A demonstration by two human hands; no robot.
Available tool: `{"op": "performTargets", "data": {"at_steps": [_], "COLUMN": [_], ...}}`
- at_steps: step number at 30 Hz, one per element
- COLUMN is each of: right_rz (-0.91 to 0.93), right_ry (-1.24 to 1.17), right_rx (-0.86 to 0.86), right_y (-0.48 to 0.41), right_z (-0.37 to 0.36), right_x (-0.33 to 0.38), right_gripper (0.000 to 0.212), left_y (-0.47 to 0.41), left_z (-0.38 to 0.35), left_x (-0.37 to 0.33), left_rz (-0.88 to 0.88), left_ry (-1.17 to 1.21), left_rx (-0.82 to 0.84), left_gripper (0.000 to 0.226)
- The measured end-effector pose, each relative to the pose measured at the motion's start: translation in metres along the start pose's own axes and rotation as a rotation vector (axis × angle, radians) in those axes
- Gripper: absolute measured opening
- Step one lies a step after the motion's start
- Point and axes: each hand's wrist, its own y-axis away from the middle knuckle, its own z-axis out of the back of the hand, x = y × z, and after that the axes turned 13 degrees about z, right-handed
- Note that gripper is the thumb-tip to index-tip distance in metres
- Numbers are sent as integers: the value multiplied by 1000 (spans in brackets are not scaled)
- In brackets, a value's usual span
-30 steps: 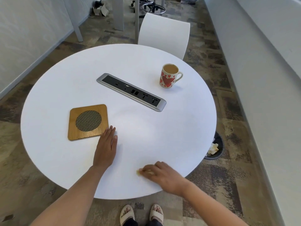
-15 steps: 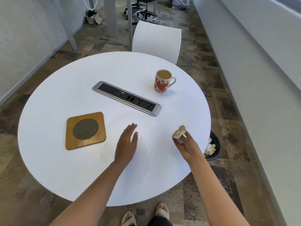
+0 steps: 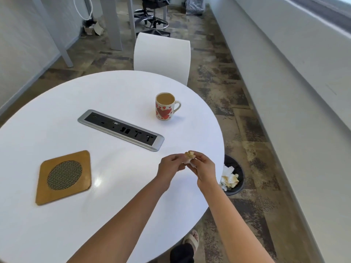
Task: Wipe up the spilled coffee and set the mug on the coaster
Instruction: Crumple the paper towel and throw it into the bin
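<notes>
A white mug (image 3: 164, 106) with red hearts stands upright at the far right of the round white table (image 3: 114, 95), filled with light coffee. The square wooden coaster (image 3: 64, 177) with a round mesh centre lies at the near left, bare. Above the table's right side both hands meet around a crumpled, coffee-stained tissue (image 3: 190, 155). My right hand (image 3: 204, 167) grips it from the right and my left hand (image 3: 169, 166) pinches it from the left. No spill shows on the tabletop.
A silver and black power strip (image 3: 121, 129) is set into the table between mug and coaster. A black waste bin (image 3: 232, 177) with crumpled tissues stands on the floor just right of the table. A white chair (image 3: 162, 57) stands behind the table.
My right hand lifted the tissue off the table's front edge and carried it up and right. My left hand left the tabletop by the coaster and joined it on the tissue.
</notes>
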Motion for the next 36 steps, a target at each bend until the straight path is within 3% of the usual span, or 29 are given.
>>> {"op": "performTargets", "data": {"at_steps": [5, 13, 16, 20, 24, 30, 36], "right_rz": [91, 25, 13, -4, 75, 110, 107], "right_ry": [203, 60, 49, 212, 575, 1081, 1304], "right_rx": [71, 157, 89, -118, -368, -320, -203], "right_y": [-33, -94, -115, -153, -189, -221, -251], "right_z": [19, 60, 78, 107, 145, 198, 226], "right_x": [16, 34, 36, 38, 39, 30, 22], "right_gripper": [35, 13, 22, 29, 21, 24, 40], "left_y": [-30, -73, -89, -112, -137, -168, -170], "left_z": [-33, -82, -98, -116, -122, -116, -116], "left_x": [-23, -47, -52, -53, -40, -11, -1], "left_rz": [87, 38, -2, -150, -354, -421, -497], "left_ry": [60, 79, 18, -258, -765, -1274, -1380], "left_rx": [-10, -110, -121, -226, -363, -421, -492], "left_gripper": [30, 24, 20, 18, 27, 48, 53]}}
